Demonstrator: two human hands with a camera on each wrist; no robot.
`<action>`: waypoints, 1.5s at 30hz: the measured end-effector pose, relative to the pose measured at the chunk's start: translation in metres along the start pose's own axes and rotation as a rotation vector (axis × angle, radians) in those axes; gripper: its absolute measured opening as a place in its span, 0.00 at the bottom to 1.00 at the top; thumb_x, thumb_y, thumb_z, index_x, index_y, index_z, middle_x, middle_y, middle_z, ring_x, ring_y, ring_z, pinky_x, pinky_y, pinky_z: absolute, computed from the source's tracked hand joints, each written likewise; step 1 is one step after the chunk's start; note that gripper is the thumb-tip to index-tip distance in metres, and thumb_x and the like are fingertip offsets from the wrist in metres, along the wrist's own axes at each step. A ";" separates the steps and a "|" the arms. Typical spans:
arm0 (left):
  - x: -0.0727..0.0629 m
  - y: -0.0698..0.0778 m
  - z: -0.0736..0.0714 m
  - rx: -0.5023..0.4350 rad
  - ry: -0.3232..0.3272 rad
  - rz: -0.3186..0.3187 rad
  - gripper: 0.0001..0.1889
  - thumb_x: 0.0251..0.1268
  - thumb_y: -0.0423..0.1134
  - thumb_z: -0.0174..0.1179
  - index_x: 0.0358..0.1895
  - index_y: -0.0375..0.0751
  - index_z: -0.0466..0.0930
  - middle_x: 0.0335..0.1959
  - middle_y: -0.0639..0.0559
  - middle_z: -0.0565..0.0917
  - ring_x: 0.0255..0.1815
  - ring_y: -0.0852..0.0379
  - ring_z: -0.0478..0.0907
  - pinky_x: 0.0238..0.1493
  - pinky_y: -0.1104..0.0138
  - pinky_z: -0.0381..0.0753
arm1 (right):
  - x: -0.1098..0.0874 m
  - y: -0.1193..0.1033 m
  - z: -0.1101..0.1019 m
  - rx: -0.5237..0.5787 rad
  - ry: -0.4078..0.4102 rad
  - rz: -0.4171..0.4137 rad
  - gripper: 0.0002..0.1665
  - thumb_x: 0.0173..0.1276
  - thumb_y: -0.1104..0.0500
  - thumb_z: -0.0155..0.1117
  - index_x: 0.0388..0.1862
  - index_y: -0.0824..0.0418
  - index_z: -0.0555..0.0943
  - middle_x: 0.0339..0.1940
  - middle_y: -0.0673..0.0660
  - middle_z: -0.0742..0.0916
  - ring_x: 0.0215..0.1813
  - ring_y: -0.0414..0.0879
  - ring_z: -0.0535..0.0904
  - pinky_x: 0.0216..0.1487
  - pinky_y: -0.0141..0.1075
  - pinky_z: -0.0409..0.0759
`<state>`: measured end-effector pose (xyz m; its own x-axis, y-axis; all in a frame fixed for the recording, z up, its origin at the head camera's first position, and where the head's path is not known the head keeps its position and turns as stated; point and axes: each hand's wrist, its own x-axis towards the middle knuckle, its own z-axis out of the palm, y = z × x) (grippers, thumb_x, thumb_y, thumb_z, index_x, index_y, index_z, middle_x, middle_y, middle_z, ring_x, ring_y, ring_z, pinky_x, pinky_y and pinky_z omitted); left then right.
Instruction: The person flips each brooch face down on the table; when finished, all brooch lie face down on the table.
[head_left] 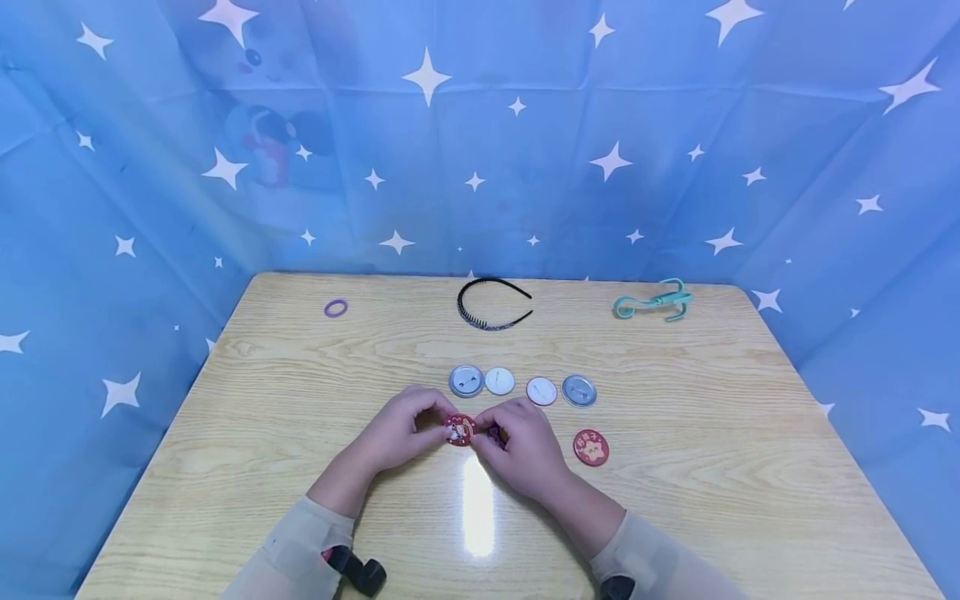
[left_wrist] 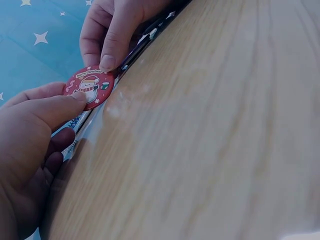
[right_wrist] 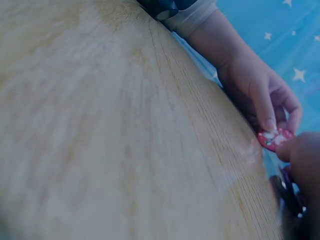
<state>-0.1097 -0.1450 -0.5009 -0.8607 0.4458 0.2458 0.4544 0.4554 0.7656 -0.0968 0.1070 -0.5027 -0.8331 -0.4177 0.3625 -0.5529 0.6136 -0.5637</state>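
A round red pin badge (head_left: 461, 430) with a snowman and "Merry Christmas" on it is between both hands, its printed face up. My left hand (head_left: 408, 429) pinches its left edge, thumb over the face, as the left wrist view also shows. On the opposite edge, my right hand (head_left: 525, 446) pinches the badge (left_wrist: 92, 87) between thumb and fingers. A small dark purple thing (head_left: 497, 435) shows under the right palm, mostly hidden. Just beyond the hands, several badges lie pin side up in a row, among them a silver-backed badge (head_left: 467, 381) and a white-backed badge (head_left: 499, 381).
Right of the right hand lies a red star badge (head_left: 592, 447), face up. Farther back on the wooden table (head_left: 315, 367) are a purple hair tie (head_left: 327, 309), a black toothed headband (head_left: 487, 327) and a teal hooked plastic thing (head_left: 667, 298). A blue starry curtain (head_left: 525, 192) hangs behind.
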 end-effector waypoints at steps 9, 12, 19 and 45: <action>0.000 -0.001 -0.001 -0.033 0.001 0.027 0.12 0.63 0.34 0.76 0.45 0.54 0.89 0.44 0.68 0.87 0.49 0.60 0.80 0.55 0.58 0.79 | 0.001 0.000 0.000 0.008 0.002 0.000 0.11 0.62 0.55 0.84 0.40 0.48 0.89 0.39 0.40 0.90 0.49 0.41 0.78 0.56 0.44 0.76; 0.000 0.000 -0.001 -0.049 0.000 0.028 0.12 0.63 0.34 0.76 0.45 0.55 0.89 0.44 0.69 0.87 0.49 0.60 0.80 0.55 0.58 0.80 | 0.000 -0.001 -0.001 0.015 0.001 0.003 0.11 0.62 0.55 0.83 0.40 0.48 0.88 0.39 0.40 0.90 0.49 0.41 0.78 0.55 0.44 0.75; 0.001 0.001 0.000 -0.071 0.005 0.050 0.11 0.62 0.34 0.77 0.43 0.54 0.89 0.41 0.69 0.87 0.46 0.60 0.81 0.52 0.59 0.80 | 0.000 -0.001 -0.001 0.041 0.007 0.007 0.08 0.64 0.57 0.80 0.38 0.48 0.88 0.34 0.39 0.86 0.45 0.42 0.76 0.52 0.44 0.74; 0.002 -0.006 0.002 0.031 -0.025 0.187 0.10 0.54 0.32 0.80 0.38 0.50 0.93 0.48 0.58 0.91 0.54 0.57 0.84 0.61 0.54 0.77 | 0.002 0.002 0.000 -0.019 -0.002 -0.093 0.09 0.61 0.60 0.77 0.37 0.47 0.88 0.40 0.41 0.89 0.49 0.44 0.80 0.57 0.46 0.76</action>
<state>-0.1140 -0.1451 -0.5060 -0.7544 0.5442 0.3669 0.6134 0.3857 0.6891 -0.0995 0.1076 -0.5037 -0.7780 -0.4749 0.4113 -0.6282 0.5844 -0.5136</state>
